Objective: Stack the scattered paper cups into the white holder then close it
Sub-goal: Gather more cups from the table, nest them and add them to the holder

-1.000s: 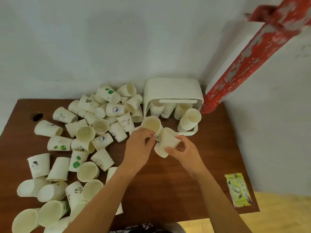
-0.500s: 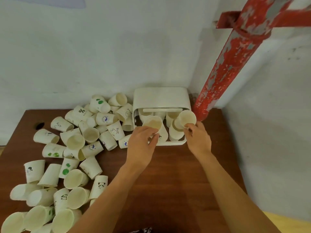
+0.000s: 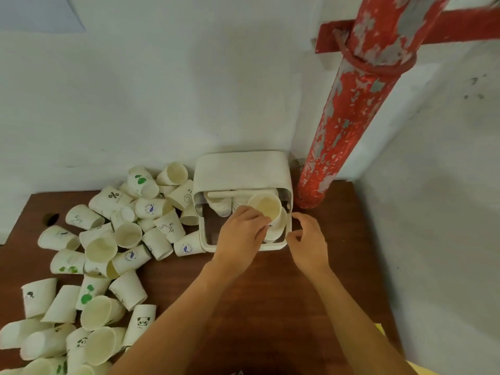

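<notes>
Dozens of paper cups (image 3: 102, 247) lie scattered at your left, within reach for later. Your left hand (image 3: 239, 234) pinches the nested cup stack (image 3: 267, 215), steadying it inside the white holder (image 3: 243, 169). Your right hand (image 3: 307, 240) hovers empty beside it, fingers loosely curled.
</notes>
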The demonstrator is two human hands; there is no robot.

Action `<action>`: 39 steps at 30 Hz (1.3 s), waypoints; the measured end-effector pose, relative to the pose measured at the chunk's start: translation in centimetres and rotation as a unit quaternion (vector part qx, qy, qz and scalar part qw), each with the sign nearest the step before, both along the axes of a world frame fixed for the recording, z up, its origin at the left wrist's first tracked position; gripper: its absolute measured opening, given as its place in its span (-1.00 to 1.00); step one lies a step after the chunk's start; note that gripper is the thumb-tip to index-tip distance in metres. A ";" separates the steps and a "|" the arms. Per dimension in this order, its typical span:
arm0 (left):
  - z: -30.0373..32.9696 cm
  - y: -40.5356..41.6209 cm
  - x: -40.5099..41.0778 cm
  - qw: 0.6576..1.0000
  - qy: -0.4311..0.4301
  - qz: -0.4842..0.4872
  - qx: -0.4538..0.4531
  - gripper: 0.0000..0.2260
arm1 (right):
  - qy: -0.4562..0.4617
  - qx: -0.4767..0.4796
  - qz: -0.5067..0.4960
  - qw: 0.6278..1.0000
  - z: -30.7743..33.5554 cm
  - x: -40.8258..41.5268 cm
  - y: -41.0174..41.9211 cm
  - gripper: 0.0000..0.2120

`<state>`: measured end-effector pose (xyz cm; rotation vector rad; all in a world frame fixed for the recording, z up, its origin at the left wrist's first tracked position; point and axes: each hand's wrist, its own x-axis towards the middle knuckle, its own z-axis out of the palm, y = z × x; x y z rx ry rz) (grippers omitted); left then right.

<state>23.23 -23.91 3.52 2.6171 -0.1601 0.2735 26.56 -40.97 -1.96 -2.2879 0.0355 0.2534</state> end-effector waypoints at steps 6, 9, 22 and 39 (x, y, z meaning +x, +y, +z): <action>-1.0 -2.0 3.0 0.998 -0.008 -0.030 0.053 -0.97 | 0.027 0.021 -0.014 0.999 -0.7 -0.2 -1.0 -0.58; -1.1 -2.8 3.4 0.998 0.007 -0.019 0.061 -0.98 | 0.033 0.021 -0.023 0.999 -0.9 -0.1 -1.5 -0.60; -4.3 -2.5 3.7 0.997 0.060 -0.005 0.050 -0.85 | 0.056 0.037 -0.021 0.998 -0.7 -1.3 -0.9 -0.61; -6.0 -1.8 3.5 0.998 0.006 -0.049 -0.045 -0.88 | -0.025 -0.016 0.061 0.998 0.3 -0.8 0.9 -0.40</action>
